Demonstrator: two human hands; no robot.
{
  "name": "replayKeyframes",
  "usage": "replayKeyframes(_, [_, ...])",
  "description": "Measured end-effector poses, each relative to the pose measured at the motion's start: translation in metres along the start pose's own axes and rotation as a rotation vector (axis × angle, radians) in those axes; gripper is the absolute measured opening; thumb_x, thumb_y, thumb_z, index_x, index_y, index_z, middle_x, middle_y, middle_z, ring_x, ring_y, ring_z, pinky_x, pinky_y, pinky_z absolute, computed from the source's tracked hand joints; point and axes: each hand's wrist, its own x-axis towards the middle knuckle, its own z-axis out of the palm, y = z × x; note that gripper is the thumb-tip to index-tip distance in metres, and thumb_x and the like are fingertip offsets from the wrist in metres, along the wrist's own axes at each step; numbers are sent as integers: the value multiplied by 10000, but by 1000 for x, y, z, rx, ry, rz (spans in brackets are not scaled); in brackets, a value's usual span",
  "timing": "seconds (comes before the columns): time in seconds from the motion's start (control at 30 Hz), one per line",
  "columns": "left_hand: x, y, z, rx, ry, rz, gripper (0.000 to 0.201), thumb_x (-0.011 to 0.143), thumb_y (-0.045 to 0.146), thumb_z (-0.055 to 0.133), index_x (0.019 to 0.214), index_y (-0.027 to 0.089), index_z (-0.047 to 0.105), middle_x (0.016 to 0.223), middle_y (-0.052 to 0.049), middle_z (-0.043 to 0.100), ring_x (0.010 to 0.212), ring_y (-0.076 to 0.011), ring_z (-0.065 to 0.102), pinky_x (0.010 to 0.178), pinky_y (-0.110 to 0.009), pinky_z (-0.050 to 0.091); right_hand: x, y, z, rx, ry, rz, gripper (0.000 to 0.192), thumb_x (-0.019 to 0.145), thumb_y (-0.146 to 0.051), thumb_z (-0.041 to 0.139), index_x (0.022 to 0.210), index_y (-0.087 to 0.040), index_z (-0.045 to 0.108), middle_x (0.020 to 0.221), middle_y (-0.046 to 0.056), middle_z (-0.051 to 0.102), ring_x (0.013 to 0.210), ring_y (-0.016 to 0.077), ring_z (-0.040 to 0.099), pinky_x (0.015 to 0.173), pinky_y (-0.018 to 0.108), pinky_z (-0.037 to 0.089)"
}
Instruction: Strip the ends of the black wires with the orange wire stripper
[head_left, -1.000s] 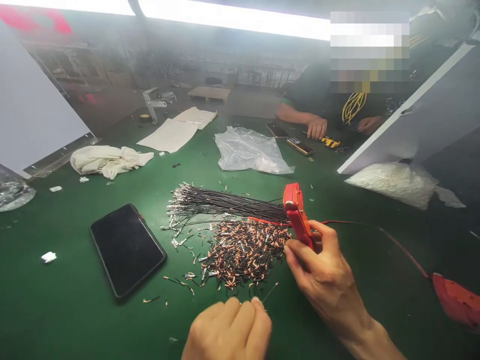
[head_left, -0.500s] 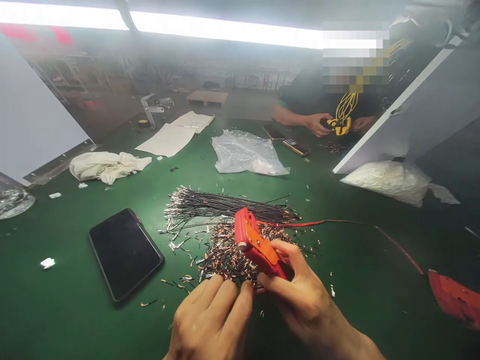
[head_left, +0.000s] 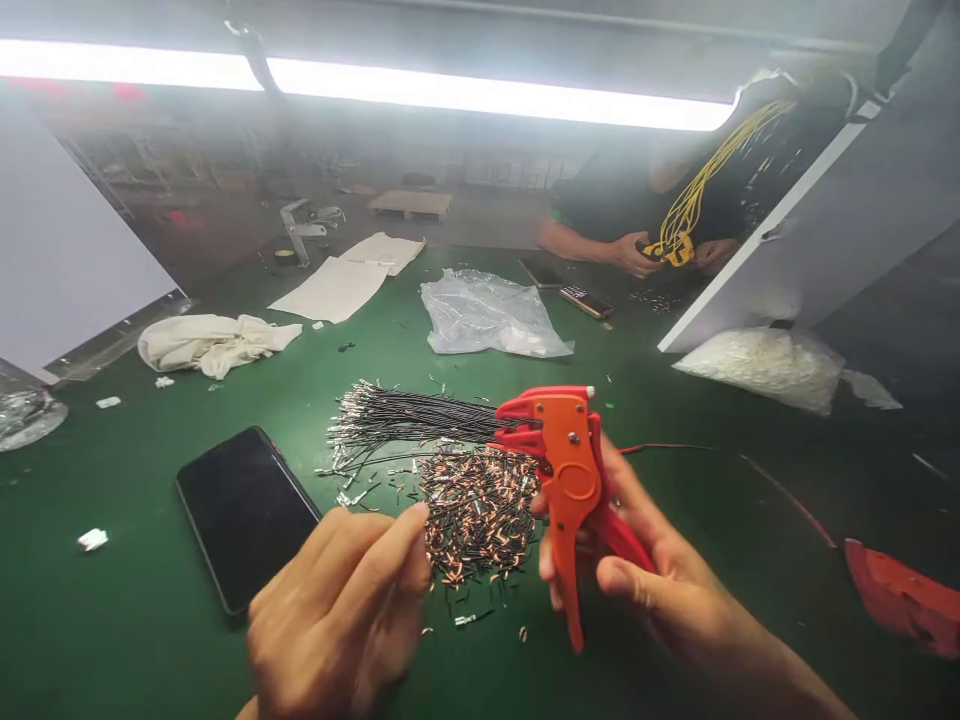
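Many scraps of wire (head_left: 480, 525) in one pile on the green table (head_left: 150, 640). Grips the orange pliers (head_left: 574, 450) at the pile's right edge with the right hand (head_left: 671, 590), fingers wrapped round the handles, jaws parted and pointing left, overlapping the bundle of black wires (head_left: 420, 412) in view; cannot tell touching from apart. Holds the left hand (head_left: 337, 600) just beside the pile, fingertips pinched together; cannot make out anything between them. Could nick a fingertip by shutting the jaws too near the left hand. Might snag the bundle by swinging the pliers left too low. Could bump the phone (head_left: 244, 510) with a careless wrist.
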Motion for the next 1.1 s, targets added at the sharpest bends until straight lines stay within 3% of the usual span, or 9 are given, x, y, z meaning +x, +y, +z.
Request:
replayKeyframes(0.07, [3,1,-6,2,13,-21,288,764,-63,684,1017,75,673,770,-24,637,694,-91,532,640,-224,449,3,8,4,136,-119,119,524,874,-333,729,1343,-239,515,997,77,690,806,187,693,715,310,543])
replayKeyframes(0.13, [5,1,-10,22,47,-41,290,760,-67,681,1010,80,671,762,-21,631,689,-93,520,631,-234,436,5,17,9,251,-169,176,360,887,-278,703,1203,-143,594,982,98,700,799,173,701,722,289,544])
replayKeyframes(0.27, [6,0,-13,86,61,-53,254,781,-31,680,1000,97,666,747,-13,618,674,-100,500,625,-254,418,4,31,16,453,-213,176,343,887,-164,652,1216,-195,559,1072,95,714,891,187,726,754,305,567])
replayKeyframes(0.37, [6,-2,-13,98,58,-22,261,763,-35,697,991,90,666,741,-14,617,678,-107,491,636,-269,415,0,36,16,504,-240,214,474,878,-131,630,1311,-249,478,968,63,733,832,184,742,729,305,566])
replayKeyframes(0.47, [8,-2,-14,102,51,4,266,754,-37,701,991,81,669,738,-19,620,676,-109,473,625,-270,398,-2,38,14,458,-262,221,564,840,-127,675,1354,-204,454,899,63,731,740,151,729,667,251,565])
replayKeyframes(0.63, [8,-1,-15,108,57,50,251,756,-33,692,984,72,673,722,-24,634,664,-110,467,606,-265,387,-1,40,12,444,-213,196,356,831,-201,730,1149,-90,614,825,95,737,659,135,723,611,213,576])
replayKeyframes(0.8, [7,-2,-15,153,49,48,251,740,-9,719,969,88,683,699,-19,649,640,-118,462,588,-275,361,1,34,7,386,-285,257,309,828,-207,751,1091,-88,639,831,99,732,674,114,701,612,190,562])
replayKeyframes(0.97, [10,-3,-13,126,10,48,199,782,-9,675,961,77,676,663,-12,622,624,-108,479,599,-255,399,-1,35,9,347,-200,240,290,847,-241,751,1062,-97,620,829,108,747,655,135,717,602,215,567])
replayKeyframes(1.1, [6,-1,-6,51,-34,-8,160,832,7,620,964,95,642,637,8,580,562,-85,510,523,-206,413,3,35,16,382,-119,223,317,888,-242,719,1133,-177,528,887,80,749,700,174,743,608,267,580])
